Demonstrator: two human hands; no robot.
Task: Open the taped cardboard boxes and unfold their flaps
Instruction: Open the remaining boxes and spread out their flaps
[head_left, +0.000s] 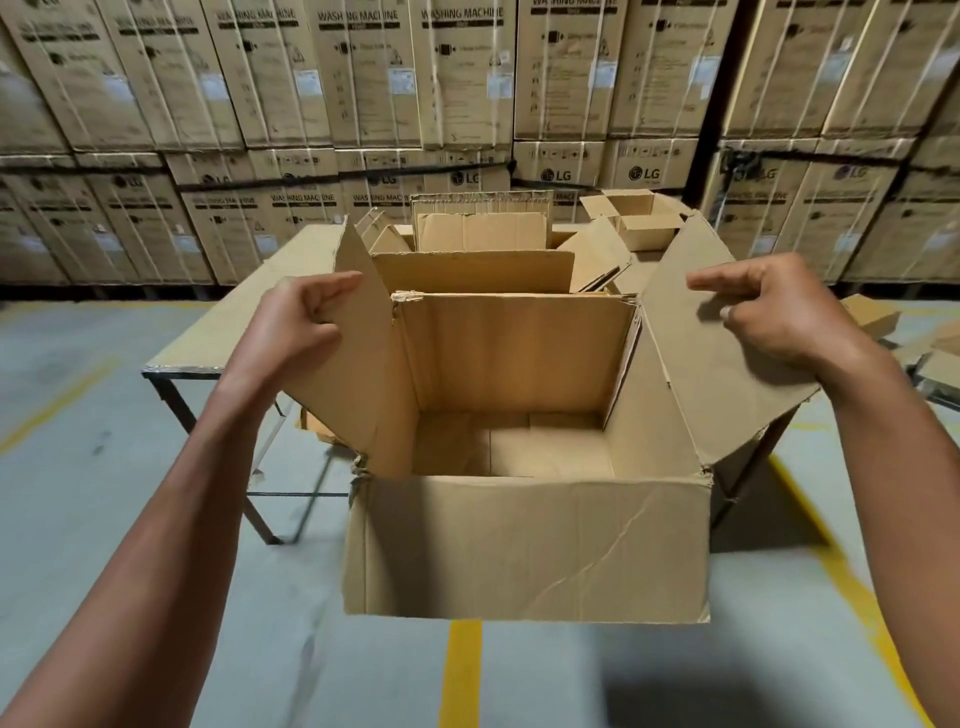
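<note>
Your left hand (298, 325) pinches the left flap (363, 358) of the open box (524, 551); your right hand (779, 317) grips the right flap (691, 332), fingers closed on it.

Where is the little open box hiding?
In the head view, the small open box sits at the far right of the table, behind the big open box and in front of the stacked washing machine cartons.
</note>
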